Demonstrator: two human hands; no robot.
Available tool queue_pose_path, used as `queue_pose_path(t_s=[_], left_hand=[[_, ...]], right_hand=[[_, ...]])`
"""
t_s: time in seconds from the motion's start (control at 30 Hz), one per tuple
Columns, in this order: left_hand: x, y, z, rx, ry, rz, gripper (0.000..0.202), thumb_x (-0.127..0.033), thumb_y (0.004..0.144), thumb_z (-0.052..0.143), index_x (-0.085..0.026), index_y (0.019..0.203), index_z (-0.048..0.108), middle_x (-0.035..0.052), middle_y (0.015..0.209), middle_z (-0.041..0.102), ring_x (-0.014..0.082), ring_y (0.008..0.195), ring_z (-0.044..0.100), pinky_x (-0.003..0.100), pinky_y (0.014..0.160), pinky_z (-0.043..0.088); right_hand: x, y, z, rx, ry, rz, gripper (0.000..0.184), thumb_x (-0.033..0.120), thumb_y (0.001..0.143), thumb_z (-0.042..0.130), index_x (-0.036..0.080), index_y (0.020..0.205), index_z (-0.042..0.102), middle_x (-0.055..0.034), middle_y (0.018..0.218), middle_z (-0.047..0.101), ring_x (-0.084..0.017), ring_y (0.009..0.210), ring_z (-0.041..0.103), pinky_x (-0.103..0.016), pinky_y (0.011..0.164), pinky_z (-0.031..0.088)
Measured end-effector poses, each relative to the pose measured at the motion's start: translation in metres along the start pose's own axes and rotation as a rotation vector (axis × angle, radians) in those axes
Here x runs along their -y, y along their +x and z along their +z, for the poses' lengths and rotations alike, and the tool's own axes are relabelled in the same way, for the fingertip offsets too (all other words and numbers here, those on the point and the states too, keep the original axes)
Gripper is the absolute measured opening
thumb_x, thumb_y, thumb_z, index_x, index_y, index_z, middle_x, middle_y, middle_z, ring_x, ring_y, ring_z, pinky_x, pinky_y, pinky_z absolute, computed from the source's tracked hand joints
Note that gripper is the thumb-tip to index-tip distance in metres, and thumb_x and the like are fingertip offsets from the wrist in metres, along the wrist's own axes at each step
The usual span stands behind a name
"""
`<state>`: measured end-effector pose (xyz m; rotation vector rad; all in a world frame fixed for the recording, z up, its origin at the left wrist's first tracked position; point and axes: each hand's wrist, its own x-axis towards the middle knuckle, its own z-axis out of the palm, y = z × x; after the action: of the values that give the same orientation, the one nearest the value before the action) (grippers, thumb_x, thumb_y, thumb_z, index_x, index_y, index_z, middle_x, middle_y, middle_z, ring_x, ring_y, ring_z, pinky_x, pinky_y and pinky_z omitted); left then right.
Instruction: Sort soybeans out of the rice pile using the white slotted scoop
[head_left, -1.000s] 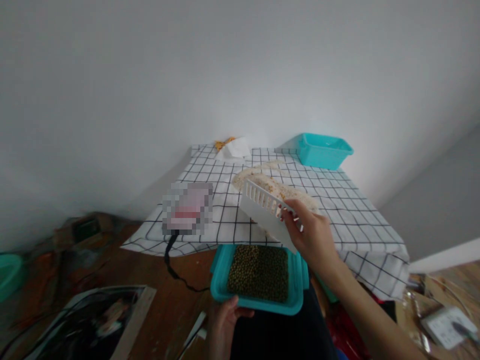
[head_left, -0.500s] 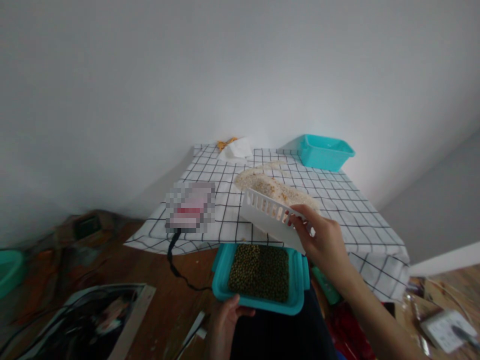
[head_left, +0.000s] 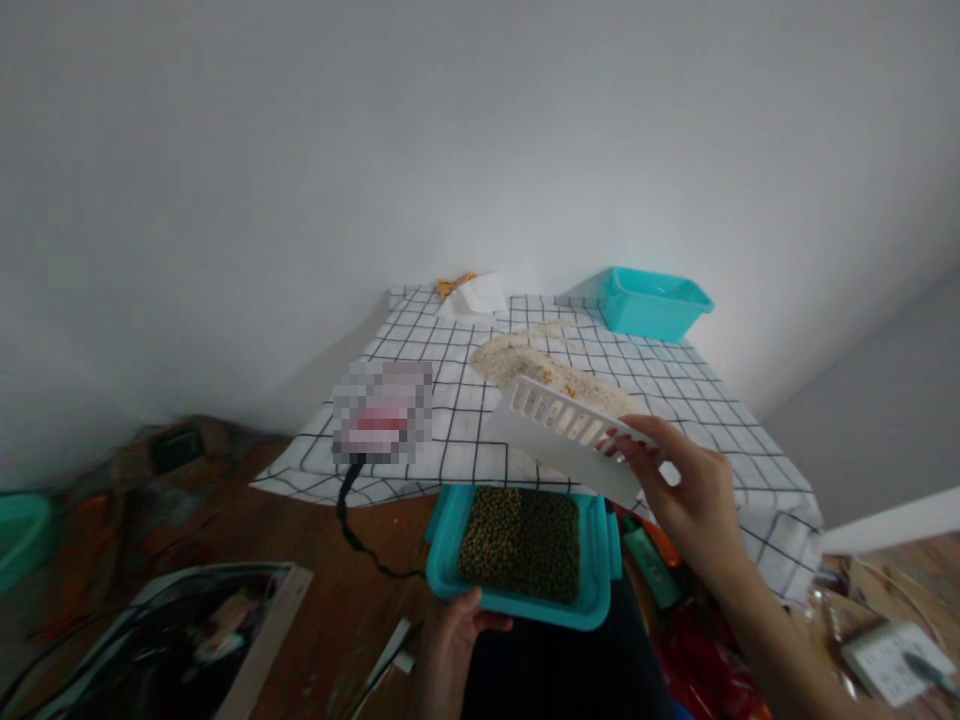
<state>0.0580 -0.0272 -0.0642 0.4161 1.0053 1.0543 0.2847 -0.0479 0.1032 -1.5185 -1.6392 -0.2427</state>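
Observation:
My left hand [head_left: 465,625] is closed on the near rim of a turquoise plastic tray [head_left: 510,608], held at the table's front edge. Small round greenish beans [head_left: 517,545] fill it, lighter on the left half and darker on the right. Above the tray, my right hand [head_left: 686,480] grips a white slotted plastic panel [head_left: 566,440] by its upper right part, its fingers partly behind the slots. The panel is tilted, its left end over the cloth. Behind it lies a heap of pale grains [head_left: 555,370] with orange-brown bits, partly hidden by the panel.
A checked cloth [head_left: 435,400] covers the table. At the back stand an empty-looking turquoise bin [head_left: 652,305] and a white crumpled sheet [head_left: 480,297]. A blurred-out device [head_left: 382,410] with a black strap lies at left. A green bottle-like item [head_left: 651,565] is beside my leg.
My right hand has moved right with the white slotted panel, which has shifted away from the grain heap. My left hand and the tray have hardly moved.

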Motion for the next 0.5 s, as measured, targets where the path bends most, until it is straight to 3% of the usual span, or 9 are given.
queue_pose_path(t_s=[0.17, 0.33, 0.5], left_hand=[[0.0, 0.0, -0.001, 0.016, 0.004, -0.003, 0.028, -0.035, 0.041, 0.093, -0.02, 0.059, 0.076, 0.0011, 0.06, 0.077, 0.0217, 0.055, 0.066, 0.034, 0.043, 0.057], [-0.002, -0.002, -0.001, 0.009, 0.011, -0.006, 0.031, -0.036, 0.041, 0.095, -0.02, 0.062, 0.078, 0.0012, 0.064, 0.078, 0.022, 0.057, 0.067, 0.035, 0.045, 0.059], [-0.002, 0.0, -0.003, 0.022, 0.023, -0.005, 0.036, -0.04, 0.039, 0.098, -0.02, 0.059, 0.077, 0.0011, 0.063, 0.077, 0.022, 0.06, 0.066, 0.034, 0.045, 0.059]], right_hand=[[-0.002, -0.01, 0.005, 0.074, 0.033, -0.114, 0.013, 0.021, 0.1, 0.053, 0.022, 0.101, 0.066, -0.0002, 0.079, 0.078, -0.013, 0.062, 0.073, -0.019, 0.058, 0.055], [-0.02, 0.001, 0.013, -0.041, -0.066, 0.007, 0.015, 0.026, 0.099, 0.054, 0.022, 0.101, 0.068, -0.0004, 0.074, 0.077, -0.015, 0.057, 0.07, -0.022, 0.056, 0.054], [-0.038, 0.017, 0.018, -0.059, -0.061, 0.104, 0.018, 0.031, 0.098, 0.055, 0.022, 0.102, 0.07, -0.0008, 0.076, 0.077, -0.015, 0.058, 0.069, -0.023, 0.055, 0.052]])
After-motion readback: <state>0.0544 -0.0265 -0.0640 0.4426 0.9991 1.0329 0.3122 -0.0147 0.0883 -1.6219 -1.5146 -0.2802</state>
